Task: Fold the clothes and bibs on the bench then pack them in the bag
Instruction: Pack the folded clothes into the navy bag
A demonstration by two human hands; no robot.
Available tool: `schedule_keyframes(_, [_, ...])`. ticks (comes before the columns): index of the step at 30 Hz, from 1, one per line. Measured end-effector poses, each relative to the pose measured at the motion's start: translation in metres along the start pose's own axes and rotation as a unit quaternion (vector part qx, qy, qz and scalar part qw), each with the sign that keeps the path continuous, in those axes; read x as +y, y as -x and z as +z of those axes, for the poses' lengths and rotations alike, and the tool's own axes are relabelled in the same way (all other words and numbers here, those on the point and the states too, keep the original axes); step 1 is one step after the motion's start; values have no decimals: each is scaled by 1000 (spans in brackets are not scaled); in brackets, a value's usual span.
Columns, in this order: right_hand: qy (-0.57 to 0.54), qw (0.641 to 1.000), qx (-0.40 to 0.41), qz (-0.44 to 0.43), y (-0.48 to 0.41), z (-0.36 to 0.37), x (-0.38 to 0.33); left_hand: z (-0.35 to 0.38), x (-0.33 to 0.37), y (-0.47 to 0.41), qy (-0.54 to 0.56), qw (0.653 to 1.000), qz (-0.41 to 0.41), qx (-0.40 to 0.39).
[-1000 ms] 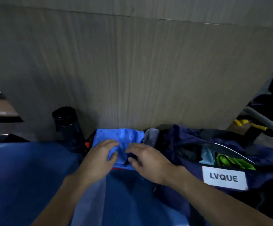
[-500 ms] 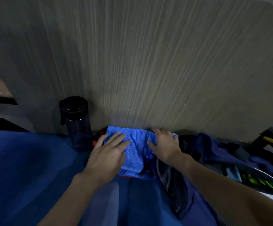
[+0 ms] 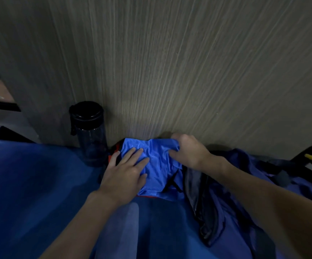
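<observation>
a: blue bib (image 3: 157, 165), position?
b: on the bench (image 3: 30, 184), far side against the wood panel (image 3: 170, 71); dark bottle (image 3: 89, 131) just left, navy bag (image 3: 216, 193) right.
a: hands?
b: left hand (image 3: 125, 176) flat on it, fingers straight. right hand (image 3: 190, 152) curls round its far right edge.

Bright blue mesh bib (image 3: 157, 165), folded into a rumpled rectangle, flat at the far edge of the blue worktop (image 3: 39, 184), red trim showing beneath. Touching its right side, navy bag (image 3: 224, 217), slumped open, dark lining exposed.
</observation>
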State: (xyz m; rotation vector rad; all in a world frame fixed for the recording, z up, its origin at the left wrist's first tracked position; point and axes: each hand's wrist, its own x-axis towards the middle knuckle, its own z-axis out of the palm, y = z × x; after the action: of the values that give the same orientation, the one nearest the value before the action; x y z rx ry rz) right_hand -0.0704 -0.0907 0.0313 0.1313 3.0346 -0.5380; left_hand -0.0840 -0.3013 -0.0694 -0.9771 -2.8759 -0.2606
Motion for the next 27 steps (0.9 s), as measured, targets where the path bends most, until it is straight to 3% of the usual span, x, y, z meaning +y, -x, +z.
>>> schedule_keyframes(5, [-89, 995, 20, -25, -8, -8, -24, -8, 6, -1, 43, 999, -11, 19])
schedule_keyframes(8, [-136, 990, 19, 17, -11, -6, -29, -25, 16, -4, 138, 981, -35, 129])
schedule_keyframes(10, [-175, 983, 19, 49, -13, -2, -33, -35, 23, -5, 276, 945, -67, 165])
schedule_keyframes(13, [-307, 946, 12, 105, -17, 7, -43, -43, 34, -8, 470, 865, -146, 97])
schedule_keyframes(15, [-399, 909, -4, 123, -15, 8, -53, -39, 32, -12, 517, 835, -171, 77])
schedule_keyframes(20, [-523, 838, -111, 104, 1, 2, -59, -35, 20, -14, 573, 784, -206, 122])
schedule_keyframes(23, [-499, 858, -107, 66, 6, 10, -52, -32, 17, -14, 563, 781, -226, 146])
schedule_keyframes(27, [-390, 921, 6, 24, 7, 32, -38, -36, 17, -10, 534, 792, -253, 150])
